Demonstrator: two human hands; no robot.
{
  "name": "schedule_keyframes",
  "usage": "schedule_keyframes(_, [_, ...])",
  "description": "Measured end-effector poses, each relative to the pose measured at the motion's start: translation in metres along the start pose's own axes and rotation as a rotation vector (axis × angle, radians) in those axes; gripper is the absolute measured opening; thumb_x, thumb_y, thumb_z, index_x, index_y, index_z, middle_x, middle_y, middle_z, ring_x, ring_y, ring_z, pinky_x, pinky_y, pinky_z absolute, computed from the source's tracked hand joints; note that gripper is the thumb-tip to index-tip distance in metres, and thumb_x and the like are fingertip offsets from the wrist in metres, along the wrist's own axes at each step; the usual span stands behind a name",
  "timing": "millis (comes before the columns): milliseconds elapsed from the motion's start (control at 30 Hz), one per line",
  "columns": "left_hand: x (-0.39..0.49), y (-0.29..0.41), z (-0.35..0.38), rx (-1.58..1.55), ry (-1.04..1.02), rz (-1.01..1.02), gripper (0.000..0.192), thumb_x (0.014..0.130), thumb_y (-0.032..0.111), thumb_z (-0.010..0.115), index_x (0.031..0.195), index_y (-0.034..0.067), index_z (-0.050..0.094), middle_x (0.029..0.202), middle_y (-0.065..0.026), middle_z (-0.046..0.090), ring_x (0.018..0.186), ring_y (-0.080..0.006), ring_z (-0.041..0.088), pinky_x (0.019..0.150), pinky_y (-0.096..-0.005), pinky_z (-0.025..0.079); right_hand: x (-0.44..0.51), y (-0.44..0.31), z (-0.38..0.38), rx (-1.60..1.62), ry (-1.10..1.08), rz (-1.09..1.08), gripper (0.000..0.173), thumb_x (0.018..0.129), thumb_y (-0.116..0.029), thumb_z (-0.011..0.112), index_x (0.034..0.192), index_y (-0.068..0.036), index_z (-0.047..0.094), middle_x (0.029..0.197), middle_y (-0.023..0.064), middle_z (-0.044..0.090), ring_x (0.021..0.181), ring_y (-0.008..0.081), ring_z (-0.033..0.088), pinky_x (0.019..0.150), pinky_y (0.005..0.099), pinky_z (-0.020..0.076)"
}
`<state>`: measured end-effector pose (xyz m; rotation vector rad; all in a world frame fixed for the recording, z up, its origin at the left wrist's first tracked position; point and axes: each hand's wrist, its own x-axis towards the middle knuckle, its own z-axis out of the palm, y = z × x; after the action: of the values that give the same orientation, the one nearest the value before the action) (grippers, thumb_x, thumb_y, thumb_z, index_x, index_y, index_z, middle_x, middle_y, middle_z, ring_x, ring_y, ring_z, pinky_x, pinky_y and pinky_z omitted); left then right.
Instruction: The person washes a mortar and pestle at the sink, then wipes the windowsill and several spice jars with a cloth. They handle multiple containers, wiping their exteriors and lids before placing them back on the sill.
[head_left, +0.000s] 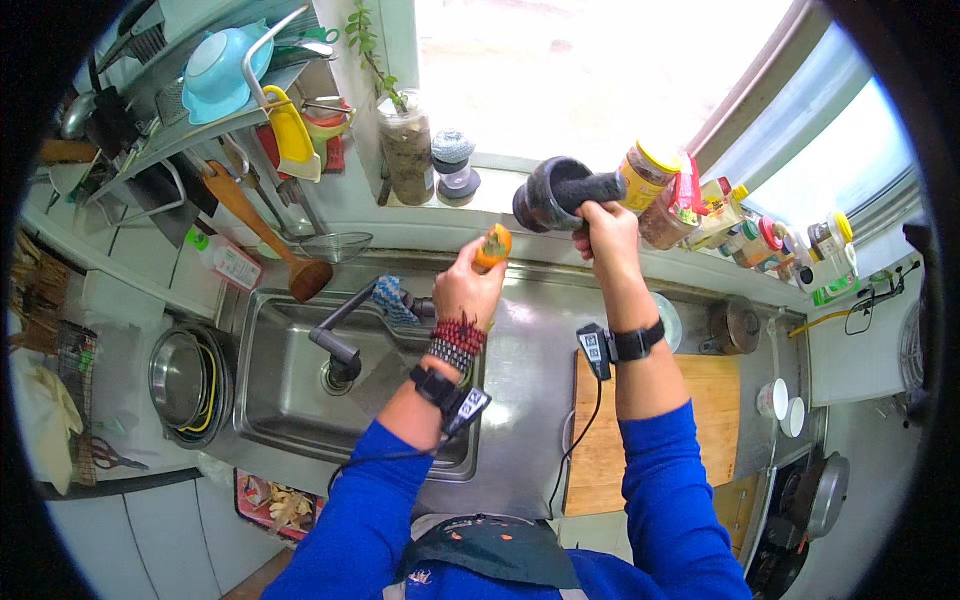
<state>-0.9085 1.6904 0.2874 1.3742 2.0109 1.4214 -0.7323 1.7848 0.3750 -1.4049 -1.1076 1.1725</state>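
Observation:
My left hand (469, 281) holds an orange persimmon (493, 247) with its leafy calyx showing, above the back rim of the counter right of the sink. My right hand (609, 232) is at the window sill, against a dark stone mortar (534, 201) that is tilted, with its pestle (592, 191) lying in the bowl. The thumb and fingers close around the side of the mortar near the pestle; the exact grip is partly hidden. Both wrists wear black straps with small tagged devices and cables.
A steel sink (285, 375) with a dark faucet (335, 341) lies at left. A wooden cutting board (705, 420) is below my right forearm. Jars (645, 176) line the sill at right. A wooden ladle (309, 277) hangs at left. A lidded pot (731, 326) stands beyond the board.

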Motion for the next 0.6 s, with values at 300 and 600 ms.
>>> schedule_keyframes(300, [-0.042,-0.020,-0.054,-0.113,-0.117,-0.033,0.043,0.082,0.011,0.081,0.123,0.001,0.069,0.099,-0.0131,0.078,0.090,-0.0173,0.076,0.082,-0.0304,0.059,0.052,0.000,0.060,-0.443,0.005,-0.068,0.026,0.081,-0.025,0.064,0.085,-0.002,0.074,0.065,0.0114,0.070,0.050,0.0187,0.067,0.051,0.0332,0.0555])
schedule_keyframes(600, [-0.036,-0.026,-0.051,-0.007,-0.141,-0.039,0.046,0.080,0.018,0.081,0.122,0.005,0.070,0.094,-0.0141,0.078,0.085,-0.0202,0.076,0.077,-0.0323,0.059,0.061,-0.001,0.076,-0.429,0.054,-0.016,0.035,0.080,-0.033,0.067,0.091,-0.002,0.077,0.080,0.0171,0.075,0.070,0.0272,0.074,0.072,0.0385,0.0596])
